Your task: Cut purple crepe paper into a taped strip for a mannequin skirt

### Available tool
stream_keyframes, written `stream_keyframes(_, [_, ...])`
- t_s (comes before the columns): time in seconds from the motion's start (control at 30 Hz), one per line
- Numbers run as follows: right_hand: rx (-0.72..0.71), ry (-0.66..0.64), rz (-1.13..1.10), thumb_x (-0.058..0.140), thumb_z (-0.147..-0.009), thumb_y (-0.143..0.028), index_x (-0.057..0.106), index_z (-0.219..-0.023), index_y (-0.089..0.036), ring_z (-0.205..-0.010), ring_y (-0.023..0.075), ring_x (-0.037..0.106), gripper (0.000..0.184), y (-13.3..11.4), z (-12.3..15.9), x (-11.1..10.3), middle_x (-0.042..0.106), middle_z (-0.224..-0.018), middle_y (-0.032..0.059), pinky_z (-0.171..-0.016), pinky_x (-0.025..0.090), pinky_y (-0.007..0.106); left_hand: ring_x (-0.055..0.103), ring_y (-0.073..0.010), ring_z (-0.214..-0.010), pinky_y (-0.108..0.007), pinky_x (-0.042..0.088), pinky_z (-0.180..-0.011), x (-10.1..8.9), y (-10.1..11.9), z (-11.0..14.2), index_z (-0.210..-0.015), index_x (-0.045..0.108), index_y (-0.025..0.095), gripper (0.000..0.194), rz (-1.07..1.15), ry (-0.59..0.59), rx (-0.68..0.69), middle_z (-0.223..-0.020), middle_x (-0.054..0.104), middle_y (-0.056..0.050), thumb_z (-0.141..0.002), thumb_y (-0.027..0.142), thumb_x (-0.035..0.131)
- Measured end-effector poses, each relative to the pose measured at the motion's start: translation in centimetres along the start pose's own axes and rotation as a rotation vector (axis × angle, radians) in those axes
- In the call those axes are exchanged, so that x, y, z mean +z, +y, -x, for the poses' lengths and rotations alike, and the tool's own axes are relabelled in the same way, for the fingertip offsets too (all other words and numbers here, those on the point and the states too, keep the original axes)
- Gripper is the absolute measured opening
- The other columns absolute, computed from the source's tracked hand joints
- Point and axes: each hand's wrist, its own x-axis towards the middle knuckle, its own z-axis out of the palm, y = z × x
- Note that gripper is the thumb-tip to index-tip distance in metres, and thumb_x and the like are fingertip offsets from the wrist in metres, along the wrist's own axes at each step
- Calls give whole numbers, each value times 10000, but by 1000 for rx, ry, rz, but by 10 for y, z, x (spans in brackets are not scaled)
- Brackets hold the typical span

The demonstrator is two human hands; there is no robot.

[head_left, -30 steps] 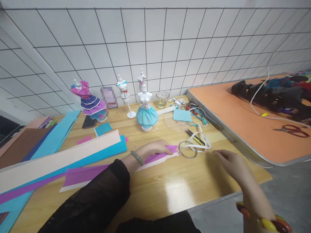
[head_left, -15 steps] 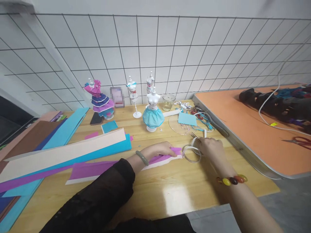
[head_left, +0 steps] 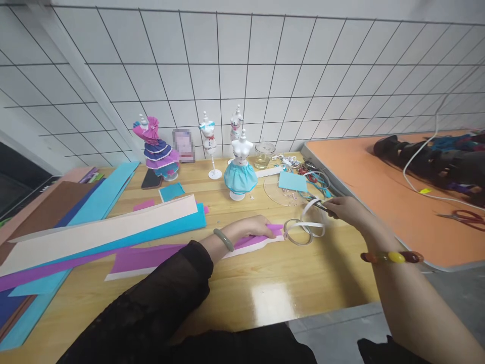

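The left hand [head_left: 258,227] has its fingers gripping the purple strip [head_left: 246,243] on the table [head_left: 235,283]. The strip runs long ways, its end pointing at the right hand [head_left: 346,210], farther off, whose fingers pinch a dark tool [head_left: 322,205] (I cannot tell what kind).

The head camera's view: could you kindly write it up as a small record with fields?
Left hand: the left hand holds a purple-and-white strip against the wooden table
Right hand: the right hand grips a dark slim tool, kind unclear
Between hands: white ribbon in loose loops
Dressed form: small white bust in a light-blue skirt, standing upright
Beyond the ribbon: light-blue card
Far right: red-handled scissors on an orange surface
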Motion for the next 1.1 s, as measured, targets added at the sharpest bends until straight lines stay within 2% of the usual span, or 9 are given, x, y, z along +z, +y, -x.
stream_keyframes(0.13, [74,-151,26,585,-701,-277,523,-457,-162,-432,112,406,276,11,18,-22,486,-414,18,-475,298,265,337,-86,-405,-263,198,-411,0,-1,-1,-582,432,194,283,2,5,0,-489,390,50,-637,406,611])
stream_keyframes(0.27, [121,-191,-95,479,-808,-390,554,-612,-173,-482,122,457,302,23,66,-28,520,-541,29,-481,343,261,337,-89,-404,-265,203,-408,1,-4,-7,-585,427,197,308,-21,4,-17,-490,392,50,-621,430,626])
stream_keyframes(0.33, [139,-103,-489,535,-791,-461,536,-661,-181,-482,88,410,309,25,96,-16,459,-567,-11,-473,330,230,341,-91,-405,-262,207,-409,1,-6,-10,-600,443,198,298,-21,15,-32,-488,395,52,-616,429,629])
stream_keyframes(0.37, [193,-120,-678,567,-773,-491,539,-712,-186,-455,67,353,312,23,111,-6,408,-566,-38,-436,284,209,342,-90,-405,-260,207,-409,1,-7,-11,-606,452,197,294,-19,13,-38,-488,396,53,-616,430,630])
stream_keyframes(0.47, [453,-313,-1018,548,-759,-596,537,-818,-195,-406,29,183,405,8,151,32,267,-550,-88,-377,143,175,357,-90,-413,-256,217,-413,0,-7,-11,-613,478,190,290,-11,-17,-30,-498,415,50,-625,438,627])
stream_keyframes(0.57, [591,-558,-1134,548,-771,-587,542,-845,-183,-396,8,140,411,-16,177,66,262,-546,-97,-356,122,148,376,-95,-426,-259,235,-423,-1,-4,-10,-615,505,183,300,-16,-27,-39,-502,436,43,-631,454,633])
stream_keyframes(0.67, [582,-665,-1191,503,-824,-548,550,-847,-173,-373,-1,174,378,-35,186,83,312,-545,-90,-332,191,137,369,-97,-430,-263,239,-434,-1,0,-7,-624,530,176,305,-26,-17,-56,-492,430,44,-627,459,645])
stream_keyframes(0.8, [585,-670,-1173,456,-864,-514,540,-849,-177,-337,5,238,347,-43,180,89,359,-533,-85,-320,310,153,382,-95,-446,-256,253,-451,-2,3,-2,-687,580,171,254,31,-26,-56,-504,442,48,-641,413,644])
stream_keyframes(1.1, [611,-651,-1217,379,-915,-452,514,-836,-175,-306,8,246,318,-44,163,99,357,-500,-88,-283,297,138,366,-83,-420,-244,250,-424,-3,-4,-4,-727,606,164,255,135,-14,-61,-512,456,48,-617,385,669])
